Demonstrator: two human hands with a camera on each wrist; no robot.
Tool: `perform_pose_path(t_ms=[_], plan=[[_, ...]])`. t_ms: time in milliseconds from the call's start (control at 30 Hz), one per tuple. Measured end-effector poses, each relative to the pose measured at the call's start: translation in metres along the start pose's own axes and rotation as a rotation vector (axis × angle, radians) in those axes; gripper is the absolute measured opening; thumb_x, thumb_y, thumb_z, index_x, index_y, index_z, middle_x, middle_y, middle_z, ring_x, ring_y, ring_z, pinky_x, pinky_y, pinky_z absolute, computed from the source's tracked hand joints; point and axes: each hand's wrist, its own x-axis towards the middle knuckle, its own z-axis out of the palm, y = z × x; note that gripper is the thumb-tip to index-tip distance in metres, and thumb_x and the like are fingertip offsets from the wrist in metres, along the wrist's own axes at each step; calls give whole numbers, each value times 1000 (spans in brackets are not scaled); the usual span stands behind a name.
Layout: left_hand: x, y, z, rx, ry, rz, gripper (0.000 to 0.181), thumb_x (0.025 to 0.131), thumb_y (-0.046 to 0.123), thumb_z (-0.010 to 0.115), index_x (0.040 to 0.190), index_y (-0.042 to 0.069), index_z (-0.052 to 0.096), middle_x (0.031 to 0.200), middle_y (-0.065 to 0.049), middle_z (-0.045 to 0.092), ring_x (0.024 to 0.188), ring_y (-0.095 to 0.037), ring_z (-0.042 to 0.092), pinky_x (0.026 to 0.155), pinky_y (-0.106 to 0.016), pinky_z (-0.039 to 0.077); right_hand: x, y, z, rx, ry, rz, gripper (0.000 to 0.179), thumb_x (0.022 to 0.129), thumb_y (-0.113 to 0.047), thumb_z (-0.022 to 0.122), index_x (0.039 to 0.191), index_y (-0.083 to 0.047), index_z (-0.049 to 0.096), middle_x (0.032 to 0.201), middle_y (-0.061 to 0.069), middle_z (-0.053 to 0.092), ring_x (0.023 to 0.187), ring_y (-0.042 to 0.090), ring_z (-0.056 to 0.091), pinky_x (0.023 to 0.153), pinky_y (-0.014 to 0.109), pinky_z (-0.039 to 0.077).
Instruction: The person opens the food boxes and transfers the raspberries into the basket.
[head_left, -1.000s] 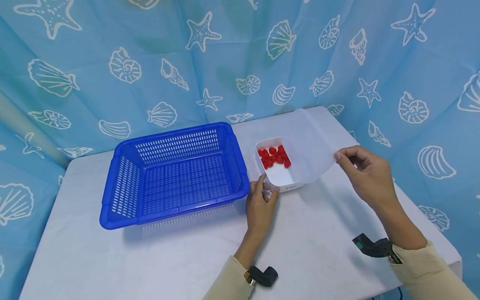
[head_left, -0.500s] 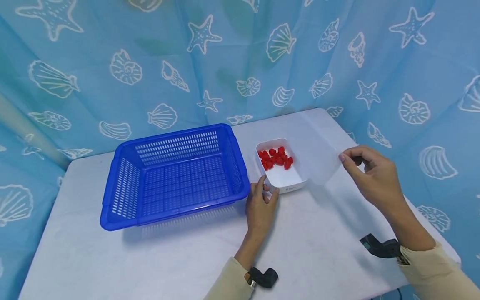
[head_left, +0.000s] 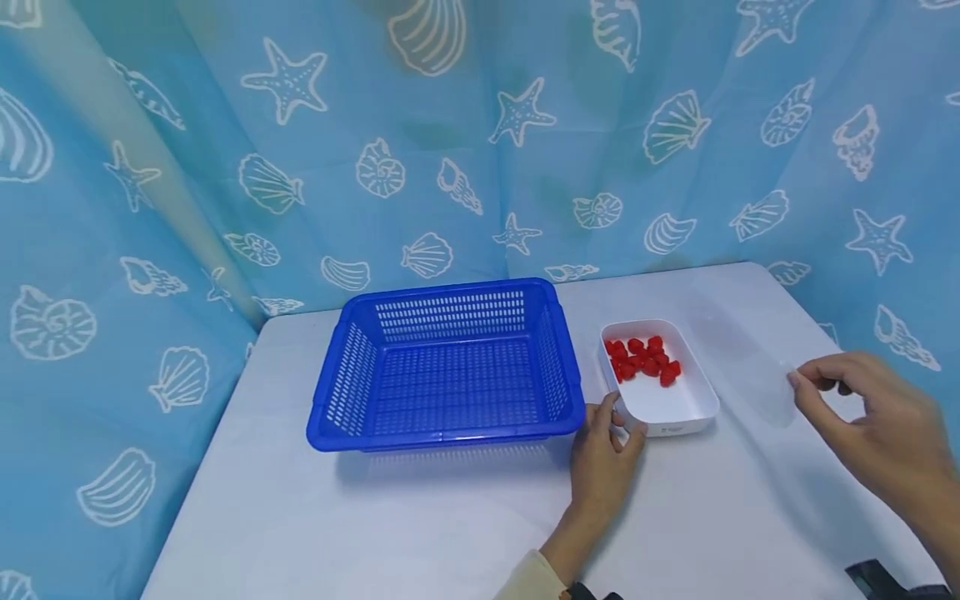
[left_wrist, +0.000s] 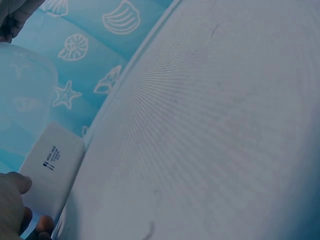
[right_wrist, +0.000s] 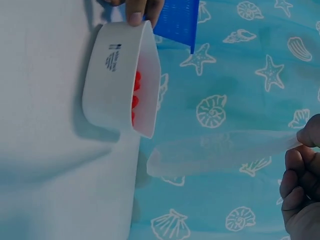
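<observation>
A white plastic food container (head_left: 681,428) stands on the table, holding several small red berry-like pieces (head_left: 651,363) toward its back. My left hand (head_left: 602,467) grips its front left corner, thumb on the front wall and fingers along the left side. Printed lettering shows on the container's wall (left_wrist: 55,155) in the left wrist view. To the right, my right hand (head_left: 877,417) pinches the edge of a translucent, pale lid (head_left: 746,367) between thumb and forefinger. The lid hangs tilted, apart from the container, as the right wrist view shows its thin profile (right_wrist: 215,150).
A blue slotted plastic basket (head_left: 450,435) sits just left of the container and left hand, with nothing in it. White cloth covers the table (head_left: 450,533). A blue curtain (head_left: 337,167) with shell and starfish prints hangs behind and at the sides.
My right hand has drawn the lid rightward, off the container, uncovering its right side. My left hand keeps its grip on the corner. The head view has turned left, shifting everything rightward in it.
</observation>
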Motion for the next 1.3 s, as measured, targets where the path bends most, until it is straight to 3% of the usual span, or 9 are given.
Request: perform_pose_path(t_ms=[133,300,633,700,800,933,1300], plan=[[-7,2,13,10,5,16,48,85,35,65,129,25,49,93,14,45,67,3,42,55,-11,35,-10,10,-6,-7,-26,17,13,75,2,69,85,0,60,84,9,56,83,13,41,74,2,24],[-11,1,16,-3,4,6,48,85,35,64,130,27,48,93,14,46,67,4,41,56,-10,36,-14,14,-4,-16,-52,22,13,76,6,67,84,4,57,88,15,55,86,27,44,78,5,20],[-5,1,9,12,32,25,47,86,35,64,129,24,50,92,13,46,67,5,41,56,-9,35,-6,23,5,-86,-100,-34,16,73,1,70,82,0,58,85,12,55,85,27,46,80,0,17],[-5,0,8,22,41,30,46,85,34,65,128,24,51,92,13,46,66,5,41,56,-9,35,-5,27,8,-99,-93,-77,16,71,0,71,81,1,58,82,12,56,84,28,47,82,1,17],[-5,0,7,28,47,32,46,85,34,65,127,24,51,91,14,46,66,6,40,55,-8,34,-6,32,15,-111,-53,-174,34,85,-28,64,78,4,58,78,15,57,82,29,48,86,2,14],[-4,0,4,22,43,26,45,85,33,65,127,24,51,91,14,46,65,6,40,54,-9,34,-7,37,22,-109,-11,-246,71,90,-57,30,75,7,57,76,17,57,78,31,48,88,4,14],[0,-1,-3,22,46,16,46,85,35,64,128,27,50,92,16,45,66,5,41,53,-9,34,-4,45,41,-171,-18,-263,71,92,-55,26,78,8,57,82,17,54,81,33,48,93,6,14]])
